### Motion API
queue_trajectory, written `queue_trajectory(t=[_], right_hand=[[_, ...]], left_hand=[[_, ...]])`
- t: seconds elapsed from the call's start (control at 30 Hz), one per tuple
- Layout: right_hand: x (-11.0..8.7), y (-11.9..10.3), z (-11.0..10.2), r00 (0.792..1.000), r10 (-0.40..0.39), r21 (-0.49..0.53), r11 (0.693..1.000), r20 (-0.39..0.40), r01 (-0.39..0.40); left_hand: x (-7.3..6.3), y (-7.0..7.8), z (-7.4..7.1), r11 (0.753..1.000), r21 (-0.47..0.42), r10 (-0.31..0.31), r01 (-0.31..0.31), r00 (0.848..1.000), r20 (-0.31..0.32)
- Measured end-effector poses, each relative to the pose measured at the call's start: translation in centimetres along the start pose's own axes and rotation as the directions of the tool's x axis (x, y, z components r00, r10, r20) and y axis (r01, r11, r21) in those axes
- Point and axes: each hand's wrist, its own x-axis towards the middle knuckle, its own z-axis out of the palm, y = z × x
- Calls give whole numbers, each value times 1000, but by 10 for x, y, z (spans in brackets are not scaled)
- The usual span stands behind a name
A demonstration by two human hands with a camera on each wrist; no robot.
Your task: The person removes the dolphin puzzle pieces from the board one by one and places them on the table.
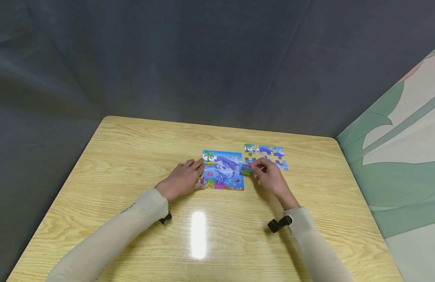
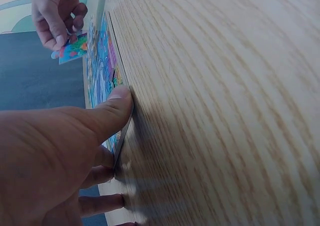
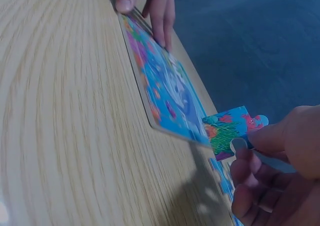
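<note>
A square picture board [image 1: 222, 171] with a dolphin, a palm tree and a reef lies on the table. At its left side my left hand [image 1: 182, 178] steadies it: the thumb [image 2: 114, 106] touches the near edge and the rather straight fingers rest along the left side. My right hand [image 1: 270, 177] pinches a jigsaw piece [image 3: 227, 131] between thumb and fingers, just off the board's right edge. Green weed and a red creature are printed on that piece. Behind the right hand lie several more jigsaw pieces [image 1: 278, 152], partly hidden by it.
The wooden table [image 1: 139, 145] runs back to a dark cloth [image 1: 203, 62]. A curtain with a leaf pattern [image 1: 407, 156] hangs at the right. Black wrist cameras sit at both cuffs, and a lamp's reflection [image 1: 198, 235] shines on the tabletop.
</note>
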Motion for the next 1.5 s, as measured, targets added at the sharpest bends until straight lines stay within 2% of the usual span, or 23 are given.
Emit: queue_trajectory(t=[0.27,0.63,1.03,1.5], right_hand=[[-8,12,-14,999,39,-15,999,24,-38],[-14,21,-23,998,39,-72,997,49,-35],[-13,28,-15,998,-2,-168,986,62,13],[-9,26,-12,999,21,-233,972,43,-11]], left_hand=[[0,1,1,1000,-2,-6,6,1000,6],[-1,1,4,1000,25,7,-7,1000,-5],[0,0,5,1000,20,13,-13,1000,-13],[0,1,2,1000,18,8,-8,1000,-2]])
